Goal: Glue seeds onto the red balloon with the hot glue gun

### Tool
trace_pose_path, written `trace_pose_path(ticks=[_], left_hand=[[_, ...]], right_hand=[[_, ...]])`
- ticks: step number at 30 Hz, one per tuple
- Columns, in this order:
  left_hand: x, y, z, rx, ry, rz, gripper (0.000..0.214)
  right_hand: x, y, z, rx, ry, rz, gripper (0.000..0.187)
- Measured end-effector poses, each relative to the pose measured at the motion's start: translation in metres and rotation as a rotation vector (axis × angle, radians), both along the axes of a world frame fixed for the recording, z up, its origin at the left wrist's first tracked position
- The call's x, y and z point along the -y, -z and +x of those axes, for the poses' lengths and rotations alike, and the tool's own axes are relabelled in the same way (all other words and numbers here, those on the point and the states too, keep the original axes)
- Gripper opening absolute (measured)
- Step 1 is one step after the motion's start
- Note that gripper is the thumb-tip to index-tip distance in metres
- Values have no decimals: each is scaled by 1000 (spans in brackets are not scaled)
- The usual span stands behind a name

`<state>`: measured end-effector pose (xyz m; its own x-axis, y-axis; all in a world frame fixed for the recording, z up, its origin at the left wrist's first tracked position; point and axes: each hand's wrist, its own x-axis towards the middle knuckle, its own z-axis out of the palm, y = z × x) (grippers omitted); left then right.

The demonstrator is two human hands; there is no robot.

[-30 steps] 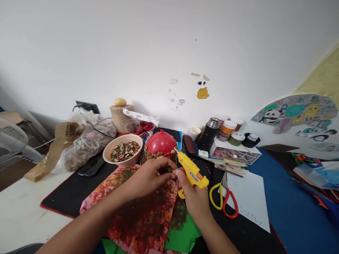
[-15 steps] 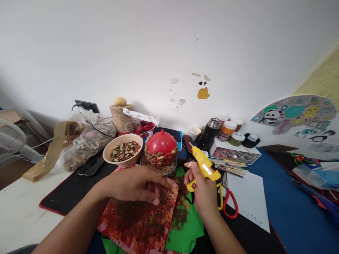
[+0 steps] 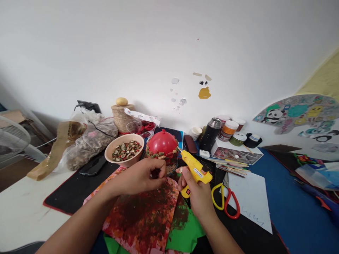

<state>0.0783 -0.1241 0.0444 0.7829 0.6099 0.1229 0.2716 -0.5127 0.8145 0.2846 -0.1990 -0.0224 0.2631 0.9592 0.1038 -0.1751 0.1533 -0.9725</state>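
My right hand (image 3: 197, 190) grips a yellow glue gun (image 3: 192, 164), its nozzle pointing up and left toward the balloon. A small pale piece, like a nutshell, shows by that hand's fingertips. My left hand (image 3: 143, 176) hovers over a paint-stained red sheet (image 3: 137, 218) with its fingers curled in; whatever they hold is hidden. Just beyond it a red balloon (image 3: 162, 143) sits in a ring of painted shells (image 3: 156, 155) on a woven base, partly hidden by the left hand. A peach bowl (image 3: 108, 155) of painted shells stands to the left.
Scissors (image 3: 231, 203) lie right of my right hand, on white paper (image 3: 254, 190). Behind stand a black thermos (image 3: 210, 134), paint jars (image 3: 229, 128) and a paper cup (image 3: 196, 133). At left are a twine spool (image 3: 122, 118), a plastic bag (image 3: 87, 141) and a phone (image 3: 93, 165).
My left hand has moved up and right toward the balloon, and its fingers have curled in. My right hand has brought the glue gun left, closer to the shell ring.
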Motion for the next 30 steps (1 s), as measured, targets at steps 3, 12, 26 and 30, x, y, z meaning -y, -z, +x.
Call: trace_pose_path(ticks=[3,12,26,30], left_hand=[[-2,3,0,-42,25,-54,25],[-10,11,1,-191,79,-198,8],[-4,15,7,-187,95,87,13],[-1,14,10,-86,74,91,20]], right_hand=[[0,1,0,10,-2,-12,57],[-1,-6,-2,-10,9,-10,61],[1,-7,-2,13,6,-13,57],[3,-8,-2,29,2,-17,58]])
